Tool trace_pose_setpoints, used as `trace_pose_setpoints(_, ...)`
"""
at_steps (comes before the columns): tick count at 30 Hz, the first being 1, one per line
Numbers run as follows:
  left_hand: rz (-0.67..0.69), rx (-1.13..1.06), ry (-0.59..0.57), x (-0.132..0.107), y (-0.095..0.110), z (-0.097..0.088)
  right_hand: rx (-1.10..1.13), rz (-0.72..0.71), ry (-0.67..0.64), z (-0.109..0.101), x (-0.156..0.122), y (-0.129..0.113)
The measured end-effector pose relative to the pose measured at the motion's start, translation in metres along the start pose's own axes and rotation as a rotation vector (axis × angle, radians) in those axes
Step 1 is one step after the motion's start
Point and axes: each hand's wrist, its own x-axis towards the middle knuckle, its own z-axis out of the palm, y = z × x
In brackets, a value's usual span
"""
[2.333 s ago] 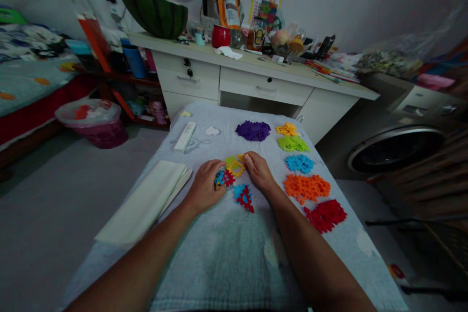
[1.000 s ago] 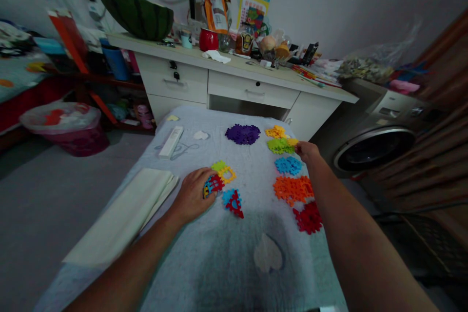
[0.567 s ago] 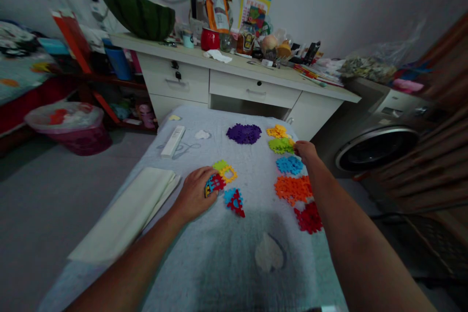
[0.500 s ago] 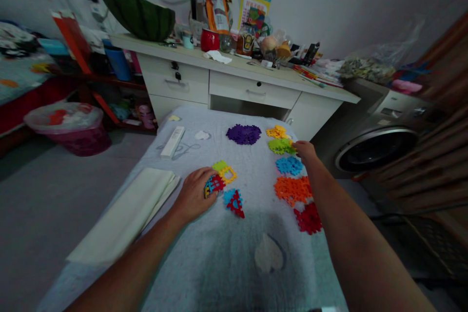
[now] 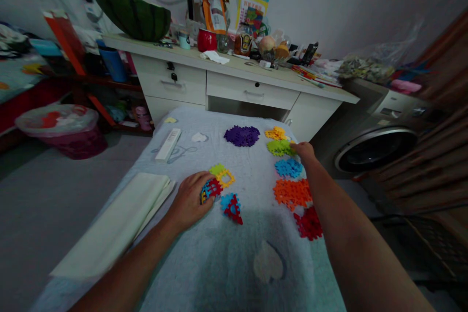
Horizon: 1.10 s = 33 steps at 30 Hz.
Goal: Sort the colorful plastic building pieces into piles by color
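My left hand (image 5: 192, 200) curls around a joined cluster of plastic interlocking pieces (image 5: 215, 186) in red, blue and yellow, resting on the cloth. A yellow square frame (image 5: 225, 178) and a green piece (image 5: 217, 169) are attached at its far side. Beside it lies a smaller blue and red assembly (image 5: 231, 207) with a triangular red part. On the right, my right hand (image 5: 304, 150) has its fingers pinched together at the edge of the green pile (image 5: 279, 147). A small yellowish bit shows at those fingertips, too small to name.
Near the right hand are piles of yellow (image 5: 275, 132), blue (image 5: 288, 167), orange (image 5: 292, 193) and red pieces (image 5: 309, 223). A purple pile (image 5: 242, 135) lies farther back. A white box (image 5: 168, 145) and folded cloth (image 5: 117, 224) lie left. Behind stands a white desk (image 5: 226, 88).
The view has shifted slightly, so things sit a little farther left. Both hands keep nearly the same places, the left at the cluster and the right at the green pile.
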Motion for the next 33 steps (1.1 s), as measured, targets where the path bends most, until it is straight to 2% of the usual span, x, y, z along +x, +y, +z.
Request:
trace_pose_setpoints(4,-0.002,0.016,0.006,0.0,0.002,-0.001,0.044,-0.037,0.043,-0.005,0.008,-0.003)
trace_pose_setpoints(8,-0.004,0.026,0.015,0.0,0.001,-0.001,0.086,-0.07,0.022,-0.007,0.019,-0.014)
trace_pose_setpoints(17,0.005,0.034,0.004,-0.002,0.0,-0.001,0.101,-0.061,-0.064,0.009,0.041,-0.037)
trace_pose_setpoints(28,-0.017,0.038,0.002,-0.003,0.001,-0.001,0.171,0.027,-0.137,0.024,0.055,-0.039)
trace_pose_setpoints(33,-0.016,0.035,0.006,-0.002,0.002,-0.001,0.303,-0.015,-0.166,0.017,0.047,-0.039)
